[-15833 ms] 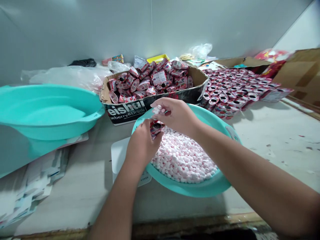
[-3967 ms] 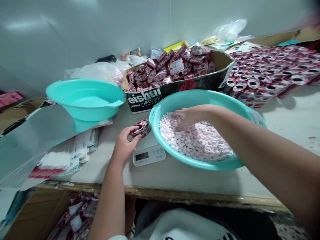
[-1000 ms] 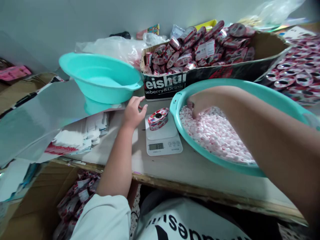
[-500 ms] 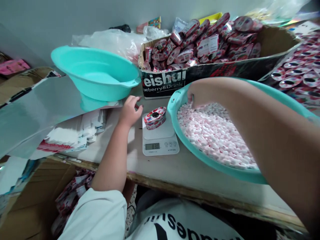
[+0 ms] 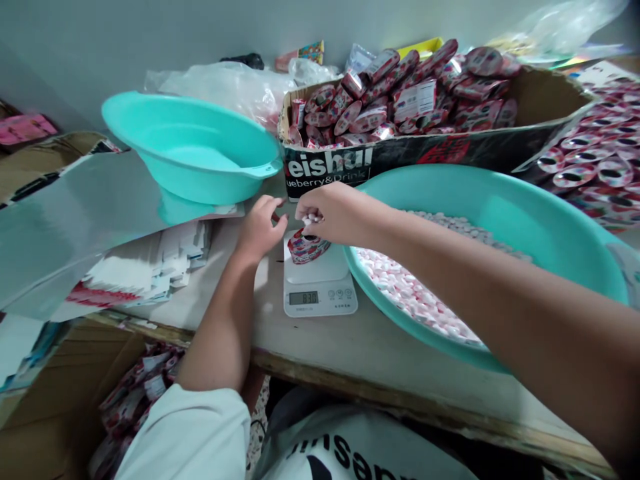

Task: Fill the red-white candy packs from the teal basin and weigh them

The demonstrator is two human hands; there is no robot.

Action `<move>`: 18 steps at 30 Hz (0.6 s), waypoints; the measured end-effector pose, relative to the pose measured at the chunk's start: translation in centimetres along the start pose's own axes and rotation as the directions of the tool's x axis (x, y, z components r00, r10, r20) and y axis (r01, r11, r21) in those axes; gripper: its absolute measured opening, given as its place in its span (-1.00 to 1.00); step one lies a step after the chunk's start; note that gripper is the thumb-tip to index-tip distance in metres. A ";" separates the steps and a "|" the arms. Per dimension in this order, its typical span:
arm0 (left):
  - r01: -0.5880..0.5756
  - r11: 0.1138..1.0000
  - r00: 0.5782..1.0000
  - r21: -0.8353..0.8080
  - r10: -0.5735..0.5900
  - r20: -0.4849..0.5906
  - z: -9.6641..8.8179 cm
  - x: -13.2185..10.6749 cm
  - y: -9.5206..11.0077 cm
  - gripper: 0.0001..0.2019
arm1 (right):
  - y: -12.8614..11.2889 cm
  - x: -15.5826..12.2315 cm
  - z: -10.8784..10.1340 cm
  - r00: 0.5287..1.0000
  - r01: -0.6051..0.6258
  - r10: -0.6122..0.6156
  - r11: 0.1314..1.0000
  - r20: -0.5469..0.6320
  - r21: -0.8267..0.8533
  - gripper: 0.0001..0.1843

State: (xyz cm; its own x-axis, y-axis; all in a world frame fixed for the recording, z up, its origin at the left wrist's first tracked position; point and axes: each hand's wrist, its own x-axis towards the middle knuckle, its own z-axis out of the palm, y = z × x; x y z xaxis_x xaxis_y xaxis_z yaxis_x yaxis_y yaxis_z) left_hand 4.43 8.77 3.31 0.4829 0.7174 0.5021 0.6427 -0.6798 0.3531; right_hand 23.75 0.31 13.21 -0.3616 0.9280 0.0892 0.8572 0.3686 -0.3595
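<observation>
A: Head view, and here's the right hand (image 5: 327, 215) above the printed oval container (image 5: 306, 251), fingertips clamped together on a few small white candies (image 5: 313, 218)!

B: And that container sits on the white kitchen scale (image 5: 321, 295), near the back of its plate. Display (image 5: 304, 299) seems to say 83.0. Are the fingers touching the container?

A: Can't tell; they cover part of its dark top hole. I'd keep the pinch centred there and release a few pieces at a time, without leaning on the rim (pressure would spoil the reading).

B: The left hand (image 5: 263, 228)?

A: Holding nothing, fingers apart, just beside the scale. Best kept off the plate, I'd say.

B: Close by on the other side, the teal basin (image 5: 543, 213) of loose candies, partly behind the right forearm!
</observation>
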 end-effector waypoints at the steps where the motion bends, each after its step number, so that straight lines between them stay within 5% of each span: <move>1: -0.002 1.000 1.000 0.001 0.002 -0.002 0.0 0.0 0.0 -0.74 | -0.1 0.1 0.2 1.000 0.008 -0.008 1.000 0.007 -0.009 -0.76; 18: -0.040 0.998 0.999 -0.049 0.040 0.008 -0.1 0.1 -0.1 -0.77 | -0.6 -0.7 -0.7 1.000 -0.023 0.022 0.994 0.011 0.104 -0.64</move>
State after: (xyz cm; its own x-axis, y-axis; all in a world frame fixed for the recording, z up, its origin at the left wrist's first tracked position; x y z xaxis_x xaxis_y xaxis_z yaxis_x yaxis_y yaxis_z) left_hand 4.36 8.89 3.43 0.5130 0.6904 0.5100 0.5933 -0.7146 0.3706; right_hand 23.72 -0.54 13.99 -0.3471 0.9351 0.0711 0.8225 0.3399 -0.4560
